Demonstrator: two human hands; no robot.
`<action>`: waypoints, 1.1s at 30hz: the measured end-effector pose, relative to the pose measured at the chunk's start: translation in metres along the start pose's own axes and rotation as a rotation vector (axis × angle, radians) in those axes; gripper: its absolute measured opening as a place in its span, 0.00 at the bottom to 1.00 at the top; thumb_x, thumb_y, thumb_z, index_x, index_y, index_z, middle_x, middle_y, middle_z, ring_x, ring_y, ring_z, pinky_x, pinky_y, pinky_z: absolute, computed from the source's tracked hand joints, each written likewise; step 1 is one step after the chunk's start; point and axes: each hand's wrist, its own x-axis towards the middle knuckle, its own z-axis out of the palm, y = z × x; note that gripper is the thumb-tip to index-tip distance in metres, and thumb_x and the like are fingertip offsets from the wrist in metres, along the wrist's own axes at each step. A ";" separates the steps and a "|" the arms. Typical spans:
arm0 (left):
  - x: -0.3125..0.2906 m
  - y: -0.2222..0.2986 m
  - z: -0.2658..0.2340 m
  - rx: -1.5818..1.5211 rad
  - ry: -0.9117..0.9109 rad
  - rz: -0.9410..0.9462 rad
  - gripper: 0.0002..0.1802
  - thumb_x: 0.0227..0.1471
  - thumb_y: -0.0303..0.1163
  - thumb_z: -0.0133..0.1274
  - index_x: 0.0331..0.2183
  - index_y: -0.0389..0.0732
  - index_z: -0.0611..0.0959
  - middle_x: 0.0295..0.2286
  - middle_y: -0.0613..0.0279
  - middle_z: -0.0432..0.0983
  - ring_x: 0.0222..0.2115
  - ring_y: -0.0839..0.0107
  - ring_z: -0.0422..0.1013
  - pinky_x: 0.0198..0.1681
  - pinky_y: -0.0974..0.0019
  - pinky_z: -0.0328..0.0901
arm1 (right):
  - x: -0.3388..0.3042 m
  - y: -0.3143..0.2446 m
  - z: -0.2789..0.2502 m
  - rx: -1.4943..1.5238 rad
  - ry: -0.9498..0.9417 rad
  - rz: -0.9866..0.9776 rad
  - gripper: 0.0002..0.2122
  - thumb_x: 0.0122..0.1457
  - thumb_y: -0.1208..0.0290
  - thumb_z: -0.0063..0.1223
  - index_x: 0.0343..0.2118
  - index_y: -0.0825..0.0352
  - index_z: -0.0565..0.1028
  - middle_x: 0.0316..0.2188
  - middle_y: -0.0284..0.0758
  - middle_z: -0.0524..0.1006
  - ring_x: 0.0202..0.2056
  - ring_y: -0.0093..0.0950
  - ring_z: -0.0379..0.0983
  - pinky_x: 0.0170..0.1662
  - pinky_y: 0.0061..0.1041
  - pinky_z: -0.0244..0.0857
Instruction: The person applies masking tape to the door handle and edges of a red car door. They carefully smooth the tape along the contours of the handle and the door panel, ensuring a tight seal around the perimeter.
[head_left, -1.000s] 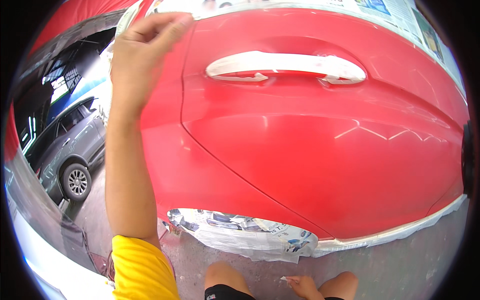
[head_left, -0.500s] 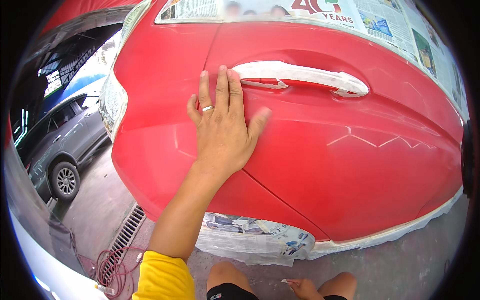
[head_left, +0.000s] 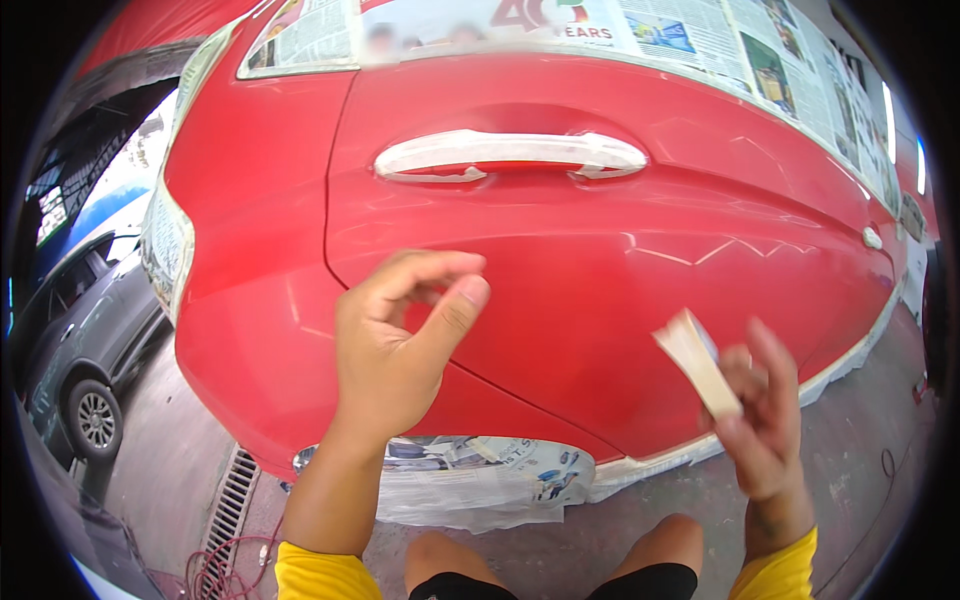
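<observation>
My left hand (head_left: 392, 345) is raised in front of the red car door (head_left: 520, 330), below the door handle (head_left: 510, 150), which is covered in white masking tape. Its fingers are curled, thumb tip close to the index fingertip, and nothing shows between them. At the right, my right hand (head_left: 765, 415) grips a cream roll of masking tape (head_left: 700, 370), seen nearly edge-on and slightly blurred. The roll is held in front of the lower door.
Newspaper (head_left: 690, 40) masks the windows. Printed paper and plastic (head_left: 470, 480) cover the wheel below. A floor grate (head_left: 232, 495) and red hose (head_left: 225, 570) lie at lower left. Behind stands a grey car (head_left: 95, 340).
My left hand has come off the panel beside the handle and curled its fingers. My right hand has risen from near my knee with the tape roll. The view has shifted right.
</observation>
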 end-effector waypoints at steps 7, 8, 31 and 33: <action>0.025 0.017 0.012 -0.463 -0.177 -0.203 0.17 0.66 0.30 0.64 0.54 0.34 0.87 0.42 0.57 0.88 0.46 0.68 0.83 0.49 0.65 0.75 | 0.116 -0.033 0.013 -0.236 -0.267 -0.201 0.37 0.66 0.80 0.53 0.78 0.70 0.55 0.28 0.34 0.74 0.29 0.23 0.67 0.39 0.26 0.61; 0.028 0.018 0.013 -0.462 -0.196 -0.212 0.16 0.66 0.29 0.64 0.53 0.34 0.88 0.41 0.58 0.88 0.44 0.70 0.83 0.48 0.67 0.74 | 0.117 -0.033 0.014 -0.234 -0.272 -0.194 0.37 0.66 0.80 0.53 0.77 0.70 0.56 0.27 0.34 0.74 0.28 0.24 0.68 0.40 0.27 0.61; 0.097 -0.007 -0.056 0.190 0.246 -0.095 0.08 0.65 0.30 0.65 0.40 0.35 0.91 0.30 0.70 0.84 0.30 0.84 0.72 0.35 0.74 0.65 | 0.184 -0.025 -0.058 -1.078 -0.108 -0.380 0.19 0.65 0.78 0.60 0.56 0.54 0.87 0.24 0.37 0.69 0.23 0.35 0.67 0.29 0.36 0.59; 0.094 -0.013 -0.055 0.225 0.230 -0.155 0.07 0.65 0.30 0.66 0.39 0.35 0.91 0.29 0.70 0.84 0.29 0.84 0.71 0.34 0.74 0.65 | 0.180 -0.023 -0.049 -1.191 -0.142 -0.381 0.18 0.65 0.77 0.59 0.55 0.53 0.87 0.25 0.36 0.72 0.24 0.37 0.69 0.30 0.37 0.62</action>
